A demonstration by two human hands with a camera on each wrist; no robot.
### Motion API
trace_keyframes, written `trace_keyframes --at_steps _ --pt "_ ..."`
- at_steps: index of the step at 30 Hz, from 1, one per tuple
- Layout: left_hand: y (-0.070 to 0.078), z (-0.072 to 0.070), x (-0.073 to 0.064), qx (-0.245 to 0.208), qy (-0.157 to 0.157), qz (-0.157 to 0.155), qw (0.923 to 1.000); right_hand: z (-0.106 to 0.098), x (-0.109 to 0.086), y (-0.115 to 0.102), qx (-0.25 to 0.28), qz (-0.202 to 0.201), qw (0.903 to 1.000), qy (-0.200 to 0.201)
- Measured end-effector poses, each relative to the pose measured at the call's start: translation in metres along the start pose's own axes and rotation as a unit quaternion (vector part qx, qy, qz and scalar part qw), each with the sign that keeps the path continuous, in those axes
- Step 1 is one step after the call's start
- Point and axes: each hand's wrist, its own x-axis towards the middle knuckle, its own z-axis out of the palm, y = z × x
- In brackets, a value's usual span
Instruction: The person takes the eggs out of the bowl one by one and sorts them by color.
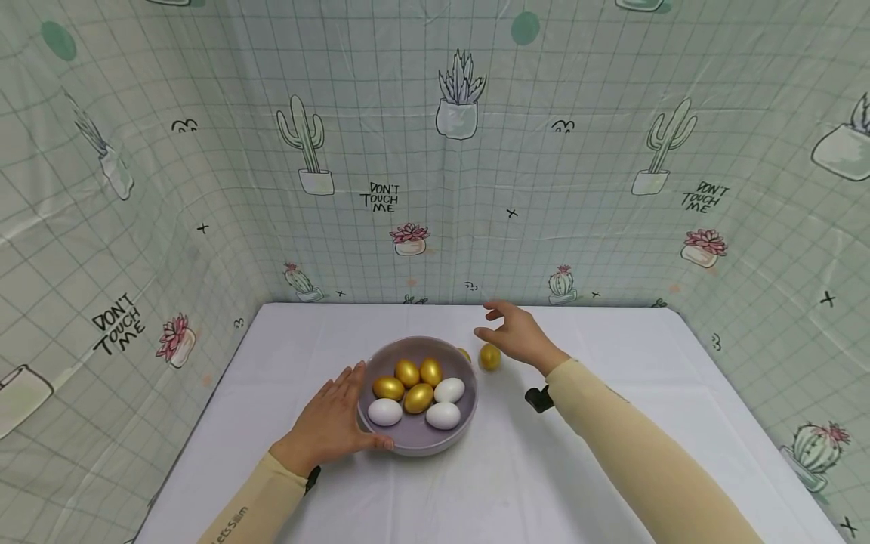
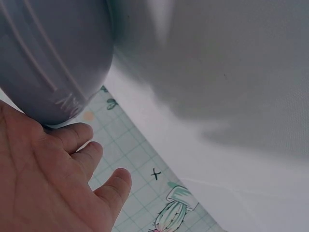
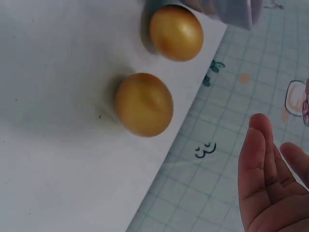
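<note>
A mauve bowl [image 1: 414, 446] stands on the white table, holding several golden eggs [image 1: 418, 398] and three white eggs [image 1: 443, 415]. My left hand [image 1: 333, 421] rests against the bowl's left side, its fingers extended and the thumb along the near rim. The left wrist view shows that palm beside the bowl's outer wall. Just right of the bowl lies one loose golden egg [image 1: 490, 357]. Another golden egg [image 3: 176, 34] sits close to the bowl, mostly hidden by it in the head view. Above and right of these, my right hand [image 1: 519, 336] hovers with loosely bent fingers, holding nothing.
A white cloth [image 1: 584, 468] covers the table. Grid-patterned fabric [image 1: 353, 151] printed with cacti rises behind the table and along both sides. A dark wrist device [image 1: 539, 399] hangs below the right sleeve.
</note>
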Motion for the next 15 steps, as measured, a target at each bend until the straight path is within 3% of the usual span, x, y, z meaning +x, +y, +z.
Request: trace_keyframes --at_steps 7,15 --pt "0.002 -0.001 -0.001 -0.003 -0.006 -0.003 1.0000 0.008 -0.002 -0.024 0.005 -0.038 0.9991 -0.018" --pt "0.002 -0.002 0.000 -0.003 -0.007 -0.005 1.0000 0.024 -0.010 -0.054 0.002 -0.085 0.9943 -0.064"
